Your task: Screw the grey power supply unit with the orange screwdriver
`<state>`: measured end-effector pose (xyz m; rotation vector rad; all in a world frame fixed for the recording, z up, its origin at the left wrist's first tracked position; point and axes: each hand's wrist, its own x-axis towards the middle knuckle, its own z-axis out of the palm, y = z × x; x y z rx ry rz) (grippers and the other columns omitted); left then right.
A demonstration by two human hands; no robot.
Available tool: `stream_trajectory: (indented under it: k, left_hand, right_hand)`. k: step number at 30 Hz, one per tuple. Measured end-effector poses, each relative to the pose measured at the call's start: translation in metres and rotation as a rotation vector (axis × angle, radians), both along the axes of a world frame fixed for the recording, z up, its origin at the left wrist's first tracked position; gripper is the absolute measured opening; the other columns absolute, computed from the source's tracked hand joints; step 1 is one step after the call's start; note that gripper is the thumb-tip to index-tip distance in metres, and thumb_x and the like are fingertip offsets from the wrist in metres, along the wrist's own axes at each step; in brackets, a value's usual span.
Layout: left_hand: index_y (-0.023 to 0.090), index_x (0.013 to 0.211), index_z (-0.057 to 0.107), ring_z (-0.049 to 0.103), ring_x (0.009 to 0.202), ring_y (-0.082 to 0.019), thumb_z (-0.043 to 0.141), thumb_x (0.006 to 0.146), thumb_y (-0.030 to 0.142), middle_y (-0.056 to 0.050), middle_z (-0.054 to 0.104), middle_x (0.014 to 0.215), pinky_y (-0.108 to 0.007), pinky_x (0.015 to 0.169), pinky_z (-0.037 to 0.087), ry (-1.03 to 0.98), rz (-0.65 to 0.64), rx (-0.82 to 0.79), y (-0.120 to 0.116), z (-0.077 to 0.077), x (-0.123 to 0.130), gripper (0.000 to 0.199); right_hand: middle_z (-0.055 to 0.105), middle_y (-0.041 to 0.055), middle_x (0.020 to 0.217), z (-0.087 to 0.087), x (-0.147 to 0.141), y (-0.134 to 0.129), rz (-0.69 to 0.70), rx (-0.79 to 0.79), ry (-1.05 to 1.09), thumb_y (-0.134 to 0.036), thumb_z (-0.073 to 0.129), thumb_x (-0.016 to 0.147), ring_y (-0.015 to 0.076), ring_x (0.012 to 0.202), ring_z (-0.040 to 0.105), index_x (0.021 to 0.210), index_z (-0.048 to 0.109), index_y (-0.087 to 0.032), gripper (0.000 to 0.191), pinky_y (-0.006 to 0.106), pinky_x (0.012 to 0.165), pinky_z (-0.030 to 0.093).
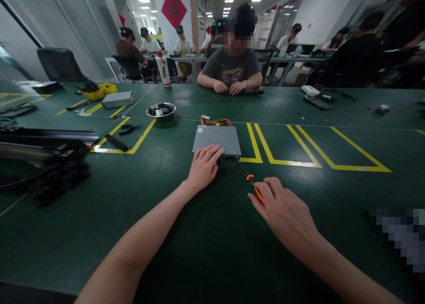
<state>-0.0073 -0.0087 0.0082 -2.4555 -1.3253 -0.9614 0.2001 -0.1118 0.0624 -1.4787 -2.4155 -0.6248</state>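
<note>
A grey metal computer power supply [219,138] lies on the green table, with a bundle of coloured cables [217,122] at its far side. My left hand [205,164] holds its near left corner, fingers over the top and thumb out of sight. In my right hand [282,206] is a screwdriver [258,193] with an orange and black handle. Its thin shaft points up and left, and the tip is at the near right corner of the power supply. Whether the tip sits in a screw is too small to tell.
Beyond the power supply stands a metal bowl [161,111] holding dark parts. Another grey box [117,99] and a yellow tray [98,90] are far left; dark metal assemblies [49,162] lie at left. Yellow tape [295,163] marks the table. A person [230,69] sits opposite.
</note>
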Motion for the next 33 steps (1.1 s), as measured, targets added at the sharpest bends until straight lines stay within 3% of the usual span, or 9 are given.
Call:
stream_trajectory:
  k: [5, 11, 19, 28, 30, 33]
  left_hand:
    - [0.023, 0.124, 0.047, 0.04, 0.122, -0.019, 0.041, 0.084, 0.013, -0.003, 0.05, 0.13, -0.038, 0.1, 0.029, -0.031, 0.006, 0.009, 0.003, -0.003, 0.002, 0.041]
    - [0.023, 0.122, 0.048, 0.042, 0.12, -0.019, 0.042, 0.084, 0.014, -0.002, 0.052, 0.127, -0.037, 0.098, 0.03, -0.066, 0.002, 0.013, 0.004, -0.005, 0.002, 0.039]
    - [0.022, 0.121, 0.048, 0.041, 0.12, -0.019, 0.042, 0.084, 0.013, -0.002, 0.051, 0.128, -0.037, 0.098, 0.029, -0.068, -0.012, 0.006, 0.003, -0.003, 0.001, 0.039]
    - [0.023, 0.121, 0.049, 0.043, 0.118, -0.021, 0.044, 0.081, 0.012, -0.004, 0.053, 0.125, -0.039, 0.097, 0.03, -0.088, -0.019, 0.018, 0.002, -0.004, 0.002, 0.041]
    - [0.023, 0.121, 0.049, 0.043, 0.118, -0.021, 0.044, 0.082, 0.012, -0.004, 0.053, 0.126, -0.039, 0.097, 0.03, -0.088, -0.019, 0.02, 0.002, -0.004, 0.001, 0.041]
    - [0.023, 0.121, 0.049, 0.043, 0.118, -0.02, 0.043, 0.082, 0.012, -0.004, 0.052, 0.126, -0.039, 0.098, 0.03, -0.086, -0.022, 0.02, 0.002, -0.004, 0.0, 0.041]
  right_hand:
    - [0.054, 0.0069, 0.076, -0.007, -0.01, 0.0, 0.06, -0.013, 0.009, -0.015, 0.036, 0.087, 0.012, 0.061, 0.051, 0.085, 0.056, -0.011, 0.021, 0.023, 0.053, 0.04]
    - [0.055, 0.0033, 0.069, -0.01, -0.013, 0.001, -0.021, -0.116, 0.257, -0.026, 0.032, 0.09, 0.0092, 0.051, 0.051, 0.083, 0.049, -0.014, 0.022, 0.02, 0.043, 0.035]
    - [0.057, 0.0004, 0.065, -0.01, -0.012, 0.001, -0.192, -0.367, 0.841, -0.039, 0.041, 0.086, 0.0109, 0.047, 0.055, 0.087, 0.044, -0.018, 0.021, 0.023, 0.044, 0.041]
    - [0.058, 0.0002, 0.07, -0.035, -0.03, -0.005, -0.217, -0.514, 1.587, -0.048, 0.043, 0.084, 0.0122, 0.052, 0.057, 0.091, 0.04, -0.019, 0.029, 0.029, 0.049, 0.05]
    - [0.058, 0.0014, 0.072, -0.037, -0.032, -0.005, -0.195, -0.49, 1.606, -0.046, 0.037, 0.087, 0.0115, 0.052, 0.056, 0.09, 0.039, -0.02, 0.027, 0.028, 0.047, 0.049]
    - [0.056, 0.002, 0.075, -0.036, -0.033, -0.006, -0.187, -0.4, 1.463, -0.043, 0.041, 0.086, 0.0109, 0.054, 0.054, 0.091, 0.04, -0.019, 0.024, 0.028, 0.049, 0.049]
